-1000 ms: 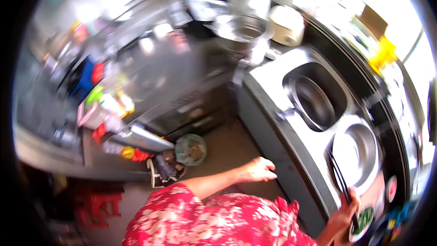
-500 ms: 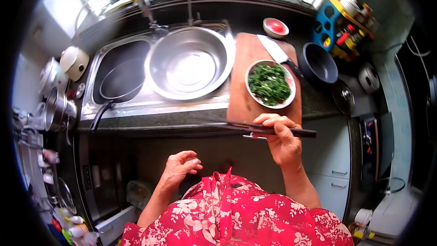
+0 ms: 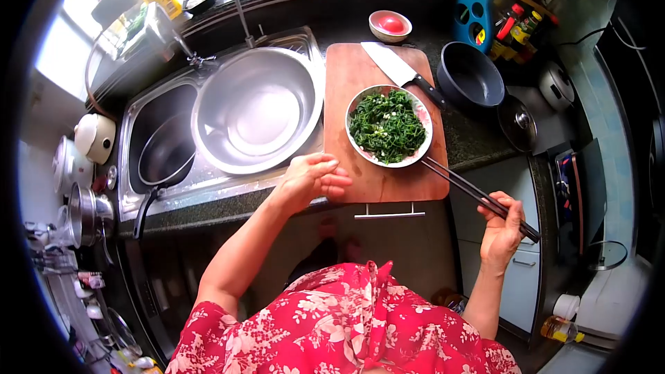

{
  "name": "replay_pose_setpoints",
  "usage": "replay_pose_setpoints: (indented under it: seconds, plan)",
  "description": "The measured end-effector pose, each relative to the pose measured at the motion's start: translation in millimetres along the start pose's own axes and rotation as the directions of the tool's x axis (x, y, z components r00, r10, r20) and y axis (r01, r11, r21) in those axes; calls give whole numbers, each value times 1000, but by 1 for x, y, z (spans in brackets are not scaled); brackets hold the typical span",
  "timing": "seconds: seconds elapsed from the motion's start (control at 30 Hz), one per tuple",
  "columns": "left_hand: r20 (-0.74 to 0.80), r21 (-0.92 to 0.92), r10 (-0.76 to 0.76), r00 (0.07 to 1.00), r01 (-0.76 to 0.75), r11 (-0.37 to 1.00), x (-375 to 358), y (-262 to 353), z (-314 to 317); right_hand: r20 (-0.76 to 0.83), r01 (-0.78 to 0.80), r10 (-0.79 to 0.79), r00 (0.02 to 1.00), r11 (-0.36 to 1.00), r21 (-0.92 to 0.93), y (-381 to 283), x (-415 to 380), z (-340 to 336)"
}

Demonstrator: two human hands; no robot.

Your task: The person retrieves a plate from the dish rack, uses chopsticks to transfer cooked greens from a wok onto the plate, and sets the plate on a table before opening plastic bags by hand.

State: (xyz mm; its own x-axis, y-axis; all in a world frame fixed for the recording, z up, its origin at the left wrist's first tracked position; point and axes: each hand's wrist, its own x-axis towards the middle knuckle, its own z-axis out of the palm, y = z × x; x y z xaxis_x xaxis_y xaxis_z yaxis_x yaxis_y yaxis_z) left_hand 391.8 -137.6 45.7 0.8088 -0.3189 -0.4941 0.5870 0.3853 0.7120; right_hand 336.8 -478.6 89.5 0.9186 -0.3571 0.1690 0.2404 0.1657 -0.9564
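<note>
My right hand (image 3: 502, 230) grips a pair of dark chopsticks (image 3: 460, 185), whose tips reach the lower right rim of a bowl (image 3: 353, 145). Chopped green leafy vegetables (image 3: 388, 125) with pale bits fill that bowl. It stands on a wooden cutting board (image 3: 339, 83). My left hand (image 3: 315, 181), empty and with fingers apart, hovers by the board's left front edge. Behind the bowl lies a kitchen knife (image 3: 395, 66), its black handle pointing right.
A large steel basin (image 3: 201, 121) sits over the sink (image 3: 128, 187), with a black-handled pan (image 3: 166, 159) in the left bowl. Right of the board are a dark pot (image 3: 472, 75) and a glass lid (image 3: 517, 123). A small bowl (image 3: 389, 25) holds something red.
My right hand has swung right and slightly down, turning the chopsticks so their tips point to the bowl. My left hand has risen toward the board. The view has shifted.
</note>
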Motion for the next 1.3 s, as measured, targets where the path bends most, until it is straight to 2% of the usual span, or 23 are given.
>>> replay_pose_setpoints:
  seconds: [0.07, 0.13, 0.23, 0.33, 0.4, 0.53, 0.63, 0.77, 0.83, 0.9, 1.07, 1.13, 1.17, 1.3]
  plan:
    - [23, 31, 4, 1000, -4, 1000, 26, 12, -1, -29, -12, 13, 999, 1000, 16, -5, 3, 11]
    - [-75, 109, 4, 997, 5, 994, 47, 22, 2, -63, -20, 22, 998, 999, 33, -8, 6, 21]
    - [-16, 154, -69, 997, 71, 985, 71, 32, 0, 64, 33, -32, 997, 999, -20, -3, 16, 45]
    - [42, 138, -133, 990, 126, 982, 89, 32, -9, 95, 88, -74, 993, 984, -153, 7, 25, 68]
    - [131, 92, -137, 982, 125, 988, 95, 34, -11, 81, 86, -71, 994, 978, -189, 13, 28, 79]
    - [88, 222, -197, 976, 174, 960, 97, 40, -7, 72, 77, -61, 996, 966, -247, 24, 36, 88]
    - [76, 221, -204, 976, 183, 958, 105, 35, -14, 51, 89, -77, 996, 954, -287, 27, 43, 92]
    - [75, 231, -181, 981, 160, 960, 101, 39, -8, -22, 81, -86, 996, 985, -155, 24, 58, 85]
    - [54, 261, -166, 985, 146, 954, 96, 42, -1, -130, 29, -34, 991, 999, -37, 22, 67, 80]
    - [27, 293, -161, 987, 146, 945, 98, 43, 0, -157, -6, 11, 988, 999, 33, 16, 73, 74]
    - [-31, 312, -158, 987, 160, 937, 99, 43, 7, -97, 3, 3, 995, 998, 57, 16, 88, 62]
    - [-41, 317, -148, 988, 153, 936, 99, 41, 8, 46, -17, 19, 999, 999, -37, 30, 86, 64]
    - [-51, 306, -144, 988, 153, 940, 98, 42, 11, 69, -28, 30, 997, 999, -38, 33, 86, 66]
    - [-73, 274, -135, 988, 150, 950, 98, 39, 10, 93, -58, 64, 994, 996, -70, 39, 84, 68]
